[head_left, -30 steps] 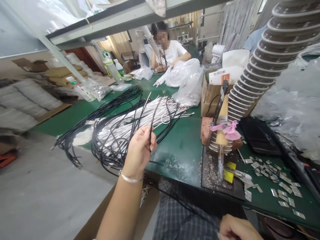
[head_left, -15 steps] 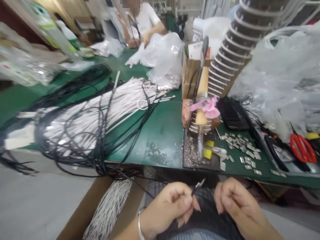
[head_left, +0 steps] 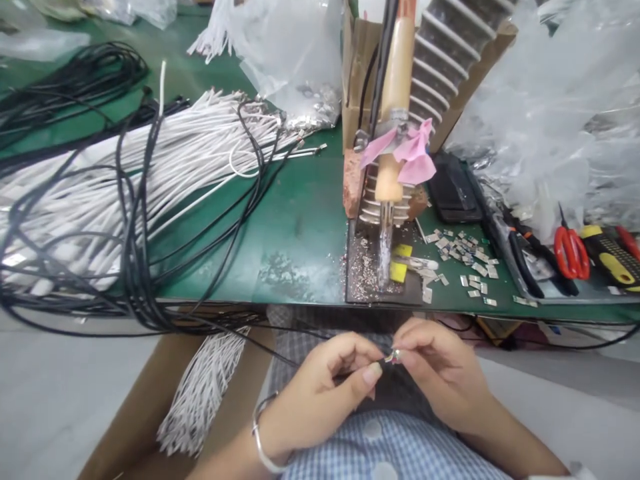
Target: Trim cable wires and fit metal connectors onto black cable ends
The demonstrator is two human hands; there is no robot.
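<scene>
Over my lap, below the table's front edge, my left hand (head_left: 333, 387) is closed round a black cable (head_left: 283, 358) close to its end. Thin wires (head_left: 390, 359) stick out of that end. The thumb and fingers of my right hand (head_left: 443, 370) pinch the wire tips, so the hands almost meet. Beyond them on the table, a soldering iron (head_left: 396, 80) with a wooden handle is fixed tip down over a dark pad (head_left: 363, 267) strewn with solder specks. Small metal connectors (head_left: 465, 248) lie scattered to its right.
White cables (head_left: 195, 147) with black cable loops (head_left: 135, 220) cover the table's left. A ribbed hose (head_left: 445, 60) rises behind the iron. At right are a black phone (head_left: 454, 190), red-handled snips (head_left: 571, 252) and plastic bags (head_left: 525, 100). Beneath the table, an open box (head_left: 135, 393) holds white cables.
My right hand has moved left to the cable end and now pinches its wires. My left hand keeps hold of the cable. The view has tipped downward.
</scene>
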